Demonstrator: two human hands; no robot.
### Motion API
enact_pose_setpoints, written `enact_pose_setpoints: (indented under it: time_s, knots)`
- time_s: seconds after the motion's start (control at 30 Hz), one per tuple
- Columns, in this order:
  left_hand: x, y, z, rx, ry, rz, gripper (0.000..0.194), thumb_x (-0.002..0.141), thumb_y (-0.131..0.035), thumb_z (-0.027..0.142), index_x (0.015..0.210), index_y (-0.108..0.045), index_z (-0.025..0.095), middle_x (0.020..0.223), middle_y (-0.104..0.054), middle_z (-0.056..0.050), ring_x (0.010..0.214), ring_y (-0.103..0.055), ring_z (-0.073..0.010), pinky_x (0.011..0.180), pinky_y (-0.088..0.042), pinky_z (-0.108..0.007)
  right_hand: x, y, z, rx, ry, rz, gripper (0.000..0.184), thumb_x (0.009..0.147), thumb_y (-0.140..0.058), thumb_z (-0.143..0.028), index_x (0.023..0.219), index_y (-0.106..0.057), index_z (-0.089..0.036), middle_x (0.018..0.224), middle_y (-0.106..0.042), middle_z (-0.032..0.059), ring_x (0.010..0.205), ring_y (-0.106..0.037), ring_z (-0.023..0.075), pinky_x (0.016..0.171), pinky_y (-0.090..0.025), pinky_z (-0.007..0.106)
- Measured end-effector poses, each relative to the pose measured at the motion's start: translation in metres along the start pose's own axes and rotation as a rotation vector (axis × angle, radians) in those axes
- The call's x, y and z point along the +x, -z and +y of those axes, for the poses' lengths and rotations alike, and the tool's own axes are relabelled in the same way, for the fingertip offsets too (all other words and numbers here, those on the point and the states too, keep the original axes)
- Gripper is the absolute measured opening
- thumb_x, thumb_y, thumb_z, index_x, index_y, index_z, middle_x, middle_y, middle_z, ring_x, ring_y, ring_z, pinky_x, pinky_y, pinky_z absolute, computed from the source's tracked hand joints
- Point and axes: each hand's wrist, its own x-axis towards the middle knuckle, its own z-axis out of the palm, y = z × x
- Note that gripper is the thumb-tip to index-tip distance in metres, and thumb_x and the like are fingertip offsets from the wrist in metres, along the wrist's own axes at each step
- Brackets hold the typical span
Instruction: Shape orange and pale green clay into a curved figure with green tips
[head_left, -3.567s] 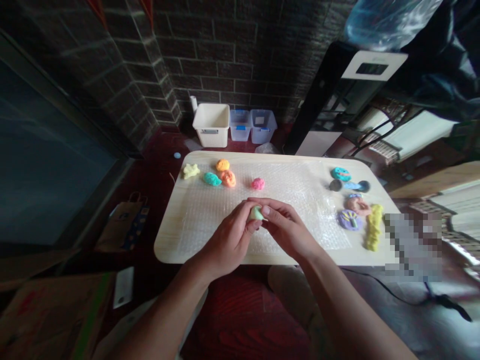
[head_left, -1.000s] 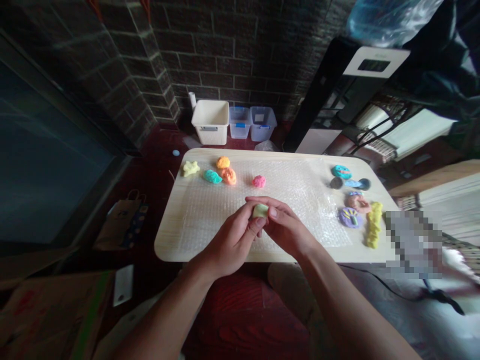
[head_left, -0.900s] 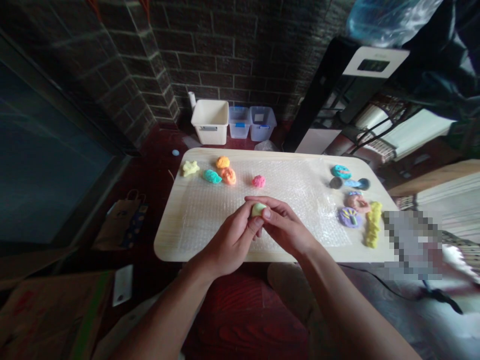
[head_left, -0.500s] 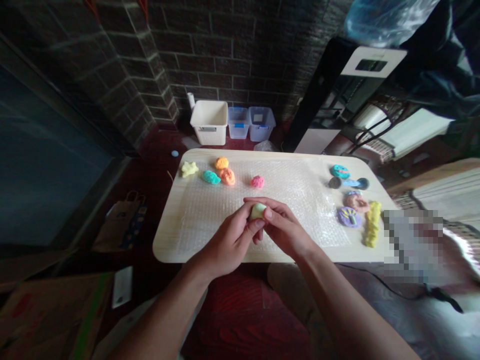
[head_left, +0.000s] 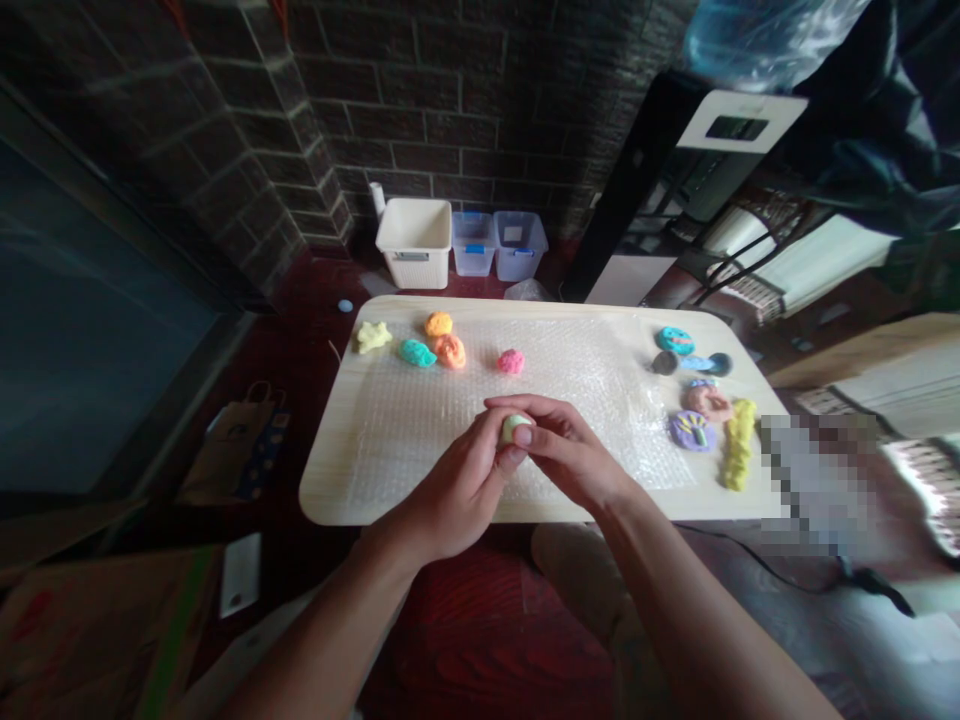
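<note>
The table (head_left: pixel 326 470) spreads in front of the person, its near right corner blurred from sight, with a sheet of bubble wrap (head_left: pixel 427 430) across its middle. Over that sheet the left hand (head_left: pixel 466 480) and right hand (head_left: pixel 574 455) come together, fingers curled inward. Off to the right lies a yellow strip (head_left: pixel 739 445); just past the hands sits a pink ball (head_left: pixel 511 361). The pale green lump (head_left: pixel 513 427) is between the hands, pinched by thumbs and fingers. I'd judge it is being worked by the thumbs, and the next move calls for light, even pressure. The fingertips behind it are hidden, so I can't fairly say how hard they squeeze.
</note>
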Motion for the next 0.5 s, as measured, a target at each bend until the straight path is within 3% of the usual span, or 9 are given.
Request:
enact_pose_setpoints:
  time_s: [0.13,0.5]
  knots:
    - [-0.0017,-0.0009,-0.0039,0.062,-0.034,-0.023,0.019,0.108,-0.049,0.032,0.125,-0.05,0.022,0.125,-0.063,-0.011,0.116,-0.062,-0.0243,0.101,-0.05,-0.042,-0.0003,0.0027,0.0013,-0.075,0.033,0.008,0.037,0.081,-0.089,-0.03,0.117,-0.081,-0.026,0.097,-0.078,0.0025,0.087,-0.07,0.0163,0.083,-0.06,0.031]
    - [-0.0019,0.002,-0.0082,0.205,-0.03,-0.029,0.012,0.107,-0.046,0.028,0.117,-0.051,0.022,0.115,-0.067,-0.011,0.106,-0.066,-0.0246,0.091,-0.053,-0.041,-0.0001,0.0032,-0.0025,-0.152,0.074,-0.017,0.036,0.081,-0.089,-0.026,0.116,-0.081,-0.025,0.099,-0.08,0.0034,0.087,-0.072,0.0159,0.084,-0.062,0.032]
